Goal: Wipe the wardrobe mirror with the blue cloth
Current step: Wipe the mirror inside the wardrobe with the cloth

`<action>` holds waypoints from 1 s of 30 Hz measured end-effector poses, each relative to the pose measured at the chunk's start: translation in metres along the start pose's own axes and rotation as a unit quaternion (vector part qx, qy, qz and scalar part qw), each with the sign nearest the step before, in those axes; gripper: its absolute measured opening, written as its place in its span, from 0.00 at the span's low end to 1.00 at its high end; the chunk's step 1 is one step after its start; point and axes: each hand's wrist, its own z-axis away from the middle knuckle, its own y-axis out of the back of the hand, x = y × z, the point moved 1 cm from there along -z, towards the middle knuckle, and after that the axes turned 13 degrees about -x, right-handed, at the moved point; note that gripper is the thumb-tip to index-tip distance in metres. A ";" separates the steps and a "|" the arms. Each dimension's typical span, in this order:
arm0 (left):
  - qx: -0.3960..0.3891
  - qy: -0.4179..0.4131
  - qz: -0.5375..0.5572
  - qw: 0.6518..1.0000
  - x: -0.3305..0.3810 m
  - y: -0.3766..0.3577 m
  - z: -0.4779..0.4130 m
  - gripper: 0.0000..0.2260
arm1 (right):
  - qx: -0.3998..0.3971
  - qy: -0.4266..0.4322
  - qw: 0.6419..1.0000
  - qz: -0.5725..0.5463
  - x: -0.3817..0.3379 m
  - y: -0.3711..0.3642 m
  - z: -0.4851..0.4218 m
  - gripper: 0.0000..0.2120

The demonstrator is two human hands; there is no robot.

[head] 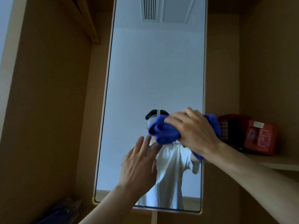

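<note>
Bunched blue cloth [165,131] pressed against tall upright wardrobe mirror [155,70].

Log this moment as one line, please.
phase: wiping | right hand: holds bunched blue cloth on mirror, near right edge | left hand: fingers straight, beside cloth | shelf: red boxes

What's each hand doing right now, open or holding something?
Left hand: open, fingers straight, holding nothing.
Right hand: grips the bunched blue cloth against the wardrobe mirror.

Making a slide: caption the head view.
Right hand holds the bunched blue cloth at the wardrobe mirror; left hand open just below.
</note>
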 end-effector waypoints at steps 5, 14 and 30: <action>0.008 0.021 0.030 0.999 0.001 0.006 -0.007 0.25 | 0.062 -0.118 0.991 -0.010 0.026 0.033 -0.065 0.24; -0.004 0.012 0.050 0.999 0.002 0.004 0.000 0.28 | 0.002 -0.053 0.998 -0.035 -0.013 0.009 -0.041 0.24; -0.073 0.015 0.033 0.997 0.004 -0.002 0.012 0.31 | 0.064 -0.146 0.987 0.009 0.013 0.030 -0.087 0.22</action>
